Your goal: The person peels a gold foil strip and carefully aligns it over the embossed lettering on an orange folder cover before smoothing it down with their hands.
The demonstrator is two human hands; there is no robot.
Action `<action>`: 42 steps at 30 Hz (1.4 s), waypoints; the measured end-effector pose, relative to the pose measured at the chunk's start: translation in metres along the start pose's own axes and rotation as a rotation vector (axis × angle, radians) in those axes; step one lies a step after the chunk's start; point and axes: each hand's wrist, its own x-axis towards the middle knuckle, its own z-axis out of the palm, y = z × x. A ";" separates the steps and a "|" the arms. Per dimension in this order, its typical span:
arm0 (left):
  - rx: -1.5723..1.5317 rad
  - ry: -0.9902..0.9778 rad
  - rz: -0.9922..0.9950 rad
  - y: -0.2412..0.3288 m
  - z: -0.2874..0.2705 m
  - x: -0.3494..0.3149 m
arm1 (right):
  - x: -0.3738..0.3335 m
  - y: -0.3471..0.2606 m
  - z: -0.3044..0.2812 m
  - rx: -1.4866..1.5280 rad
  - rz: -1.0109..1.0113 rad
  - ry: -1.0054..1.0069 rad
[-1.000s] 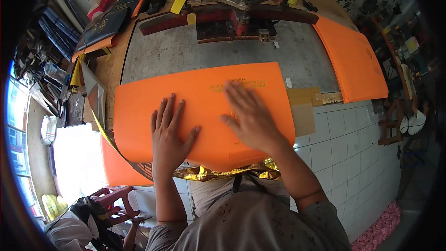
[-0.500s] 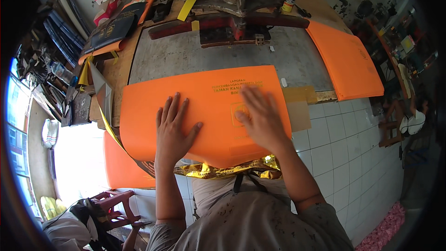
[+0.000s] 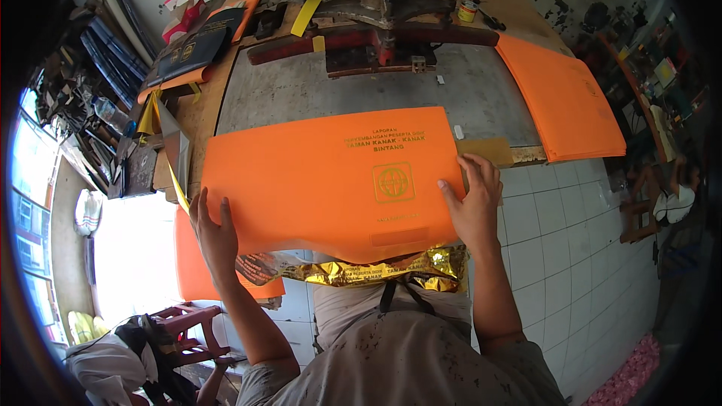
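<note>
A large orange cover sheet [image 3: 301, 180] lies before me on the press bed, gold lettering and a gold round emblem in a square frame on its right half. Its near edge sags over a strip of shiny gold foil [image 3: 361, 269] above my lap. At the sheet's left edge is my left hand [image 3: 214, 233], thumb and fingers apart. My right hand [image 3: 479, 199] spans the right edge, its thumb on the sheet and its fingers spread at the rim. Both hands look open; whether they pinch the edges is not clear.
Behind the sheet stands a heavy press [image 3: 383, 37] over a grey metal bed [image 3: 278, 94]. More orange covers [image 3: 560, 98] lie at right; dark covers [image 3: 188, 49] rest at back left. A red stool [image 3: 192, 327] and part of another person [image 3: 113, 368] appear at lower left.
Both hands have moved outward from the sheet's surface to its left and right edges, uncovering the gold lettering and emblem. The sheet has stayed nearly in place.
</note>
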 end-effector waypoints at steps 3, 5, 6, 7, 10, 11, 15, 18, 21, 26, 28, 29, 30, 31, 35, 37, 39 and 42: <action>-0.049 0.026 -0.057 -0.011 -0.002 0.005 | 0.003 0.005 0.004 0.104 0.057 -0.004; -0.071 0.025 -0.080 -0.016 -0.005 0.008 | 0.004 0.008 0.008 0.147 -0.004 -0.030; -0.075 0.025 -0.074 -0.017 -0.008 0.009 | 0.004 0.007 0.008 0.147 0.000 -0.027; -0.079 0.026 -0.068 -0.017 -0.010 0.010 | 0.004 0.003 0.009 0.137 0.012 0.000; -0.192 -0.025 -0.138 -0.011 -0.025 0.016 | 0.011 0.000 0.007 0.226 0.058 0.008; -0.194 -0.027 -0.134 -0.012 -0.027 0.018 | 0.013 0.001 0.005 0.319 0.096 -0.008; -0.623 -0.018 -0.135 -0.023 -0.030 0.025 | 0.023 0.016 0.015 0.392 0.148 -0.053; -0.779 -0.162 -0.105 -0.021 -0.040 0.026 | 0.024 0.018 0.018 0.671 0.142 -0.116; -0.954 -0.167 -0.042 -0.020 -0.038 0.025 | 0.032 0.021 0.000 1.012 0.238 -0.271; -1.082 -0.079 -0.008 -0.017 -0.037 0.028 | 0.044 0.017 -0.025 1.253 0.261 -0.222; -1.097 -0.059 -0.010 -0.018 -0.035 0.030 | 0.043 0.012 -0.031 1.204 0.182 -0.130; -1.130 -0.034 -0.023 -0.019 -0.033 0.031 | 0.042 0.009 -0.036 1.152 0.109 -0.034; -1.163 -0.009 -0.036 -0.019 -0.031 0.032 | 0.043 0.007 -0.039 1.149 0.107 -0.036; -1.167 -0.007 -0.037 -0.019 -0.030 0.034 | 0.044 0.006 -0.042 1.111 0.036 0.053; -1.201 0.010 0.008 -0.008 -0.030 0.041 | 0.048 -0.001 -0.051 1.051 -0.102 0.239; -1.201 0.017 0.021 0.001 -0.031 0.047 | 0.055 0.000 -0.054 1.033 -0.125 0.272; -1.245 0.007 0.034 0.006 -0.032 0.056 | 0.063 0.000 -0.059 1.018 -0.152 0.307; -1.307 0.009 0.071 0.011 -0.031 0.076 | 0.075 -0.006 -0.075 1.021 -0.180 0.314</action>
